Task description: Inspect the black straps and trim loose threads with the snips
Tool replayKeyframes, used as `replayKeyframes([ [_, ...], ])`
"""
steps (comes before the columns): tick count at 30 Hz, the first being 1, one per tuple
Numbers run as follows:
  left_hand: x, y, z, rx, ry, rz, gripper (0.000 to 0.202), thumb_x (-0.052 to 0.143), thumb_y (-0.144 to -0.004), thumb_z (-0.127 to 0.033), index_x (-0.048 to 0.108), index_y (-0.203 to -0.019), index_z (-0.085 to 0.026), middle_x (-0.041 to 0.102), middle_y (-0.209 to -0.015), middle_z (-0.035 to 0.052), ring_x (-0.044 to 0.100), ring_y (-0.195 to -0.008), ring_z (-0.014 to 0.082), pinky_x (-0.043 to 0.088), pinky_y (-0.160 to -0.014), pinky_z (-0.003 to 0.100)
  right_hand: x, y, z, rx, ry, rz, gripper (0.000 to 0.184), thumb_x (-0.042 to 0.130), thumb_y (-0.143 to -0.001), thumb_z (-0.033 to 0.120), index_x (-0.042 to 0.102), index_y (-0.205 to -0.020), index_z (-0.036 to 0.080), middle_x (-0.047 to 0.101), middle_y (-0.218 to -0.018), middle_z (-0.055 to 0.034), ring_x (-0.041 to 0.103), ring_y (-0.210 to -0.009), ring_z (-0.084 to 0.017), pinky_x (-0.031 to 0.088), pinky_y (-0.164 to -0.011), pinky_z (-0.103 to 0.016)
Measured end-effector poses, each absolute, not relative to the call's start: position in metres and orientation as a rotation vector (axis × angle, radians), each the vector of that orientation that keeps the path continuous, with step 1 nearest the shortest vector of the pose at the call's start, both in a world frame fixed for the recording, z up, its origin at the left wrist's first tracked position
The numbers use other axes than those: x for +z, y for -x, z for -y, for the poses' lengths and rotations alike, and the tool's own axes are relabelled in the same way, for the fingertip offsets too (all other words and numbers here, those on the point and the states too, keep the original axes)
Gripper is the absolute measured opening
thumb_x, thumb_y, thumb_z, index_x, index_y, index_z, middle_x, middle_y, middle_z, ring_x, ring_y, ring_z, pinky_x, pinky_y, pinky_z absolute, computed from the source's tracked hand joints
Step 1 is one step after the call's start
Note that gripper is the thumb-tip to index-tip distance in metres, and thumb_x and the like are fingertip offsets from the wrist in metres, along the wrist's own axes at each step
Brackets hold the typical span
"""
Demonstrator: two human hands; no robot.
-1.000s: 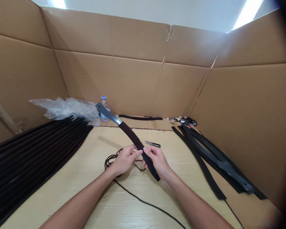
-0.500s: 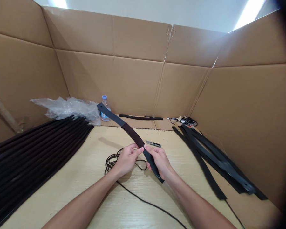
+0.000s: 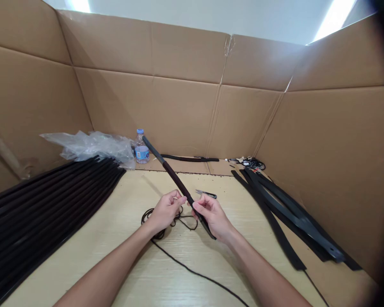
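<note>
A long black strap (image 3: pixel 176 179) with a dark brown wrapped section runs up and away from my hands, its narrow edge facing me and its tip in front of a water bottle. My right hand (image 3: pixel 213 217) grips its lower part. My left hand (image 3: pixel 168 210) pinches it from the other side, though the fingertips partly hide the contact. A thin black cord (image 3: pixel 192 270) loops on the tabletop under my left hand and trails towards me. Thread snips (image 3: pixel 206 194) lie just beyond my right hand.
The light wood table (image 3: pixel 115 251) is walled by cardboard sheets (image 3: pixel 147 115). A stack of long black strips (image 3: pixel 51 204) lies left, with a plastic bag (image 3: pixel 96 149) behind it. More black straps (image 3: pixel 291 217) lie right, beyond the water bottle (image 3: pixel 141 149).
The strap has rolled from showing its flat face to showing its narrow edge. Its upper end has swung right, towards the water bottle.
</note>
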State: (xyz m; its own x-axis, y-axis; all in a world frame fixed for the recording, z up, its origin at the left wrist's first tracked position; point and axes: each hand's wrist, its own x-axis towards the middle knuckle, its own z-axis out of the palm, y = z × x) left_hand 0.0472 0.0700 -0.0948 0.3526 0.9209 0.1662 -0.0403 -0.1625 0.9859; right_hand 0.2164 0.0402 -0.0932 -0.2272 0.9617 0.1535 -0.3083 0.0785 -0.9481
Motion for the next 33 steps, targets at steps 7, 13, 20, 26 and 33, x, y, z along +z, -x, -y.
replayKeyframes([
  [7, -0.093, -0.042, -0.069, 0.915, -1.584, -0.787, 0.042, 0.059, -0.078, -0.054, 0.056, -0.085, -0.012, 0.034, -0.054, -0.0062, 0.025, -0.045, 0.0063, 0.017, -0.041, 0.019, -0.093, -0.219, -0.039, 1.591, 0.765, 1.309, 0.039, 0.074, -0.068, 0.028, 0.06, -0.099, 0.008, 0.06, -0.081, -0.0051, 0.051, -0.063, -0.007, 0.045, -0.059, -0.021],
  [13, -0.091, -0.046, -0.065, 0.859, -1.581, -0.728, 0.04, 0.054, -0.082, -0.053, 0.055, -0.084, -0.013, 0.039, -0.054, -0.0053, 0.029, -0.042, 0.0065, 0.018, -0.04, 0.019, -0.091, -0.22, -0.038, 1.636, 0.727, 1.298, 0.042, 0.078, -0.062, 0.025, 0.047, -0.088, 0.014, 0.059, -0.087, -0.0036, 0.058, -0.063, -0.012, 0.047, -0.045, -0.022],
  [20, -0.094, -0.049, -0.062, 0.861, -1.578, -0.663, 0.034, 0.051, -0.086, -0.048, 0.053, -0.089, -0.014, 0.049, -0.059, -0.0019, 0.033, -0.044, 0.0068, 0.017, -0.042, 0.02, -0.089, -0.22, -0.039, 1.685, 0.727, 1.232, 0.035, 0.058, -0.082, 0.044, 0.04, -0.082, 0.014, 0.066, -0.074, -0.0102, 0.055, -0.046, -0.01, 0.036, -0.036, -0.016],
  [26, -0.093, -0.054, -0.058, 0.909, -1.547, -0.626, 0.032, 0.051, -0.087, -0.046, 0.053, -0.086, -0.014, 0.055, -0.063, 0.0016, 0.035, -0.046, 0.0073, 0.019, -0.044, 0.021, -0.089, -0.216, -0.039, 1.674, 0.769, 1.207, 0.041, 0.051, -0.085, 0.05, 0.048, -0.079, 0.01, 0.061, -0.06, -0.0056, 0.046, -0.038, -0.006, 0.032, -0.032, -0.015],
  [33, -0.089, -0.053, -0.057, 0.933, -1.597, -0.776, 0.035, 0.051, -0.085, -0.05, 0.048, -0.075, -0.017, 0.048, -0.055, -0.004, 0.03, -0.045, 0.0074, 0.02, -0.045, 0.02, -0.093, -0.208, -0.036, 1.492, 0.911, 1.227, 0.043, 0.057, -0.078, 0.055, 0.035, -0.078, 0.018, 0.055, -0.051, 0.0023, 0.039, -0.033, -0.006, 0.025, -0.029, -0.014],
])
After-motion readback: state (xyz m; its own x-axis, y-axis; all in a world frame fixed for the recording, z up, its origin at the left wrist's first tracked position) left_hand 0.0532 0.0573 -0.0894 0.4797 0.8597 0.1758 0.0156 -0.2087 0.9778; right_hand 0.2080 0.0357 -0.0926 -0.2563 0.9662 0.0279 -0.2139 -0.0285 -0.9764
